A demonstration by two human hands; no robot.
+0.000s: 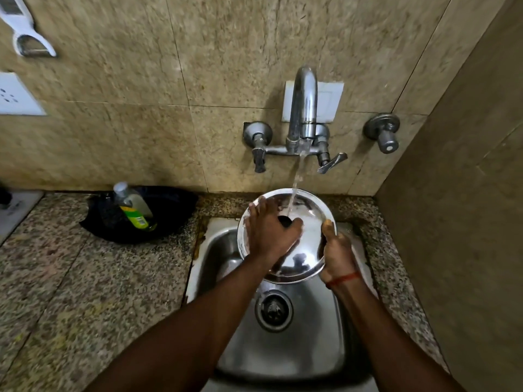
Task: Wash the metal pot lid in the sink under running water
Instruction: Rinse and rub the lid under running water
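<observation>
A round shiny metal pot lid (307, 230) with a dark knob at its middle is held tilted over the steel sink (285, 343). Water runs from the wall faucet (304, 108) onto the lid's upper part. My right hand (336, 254) grips the lid's right rim, thumb on top. My left hand (270, 230) lies flat across the lid's left half, fingers spread, thumb next to the knob. The lid's lower left part is hidden behind my left hand and wrist.
A bottle of green dish liquid (133, 207) rests in a dark pan or cloth (169, 210) on the granite counter (85, 278) left of the sink. The sink drain (274, 309) lies below the lid. A tiled wall closes the right side.
</observation>
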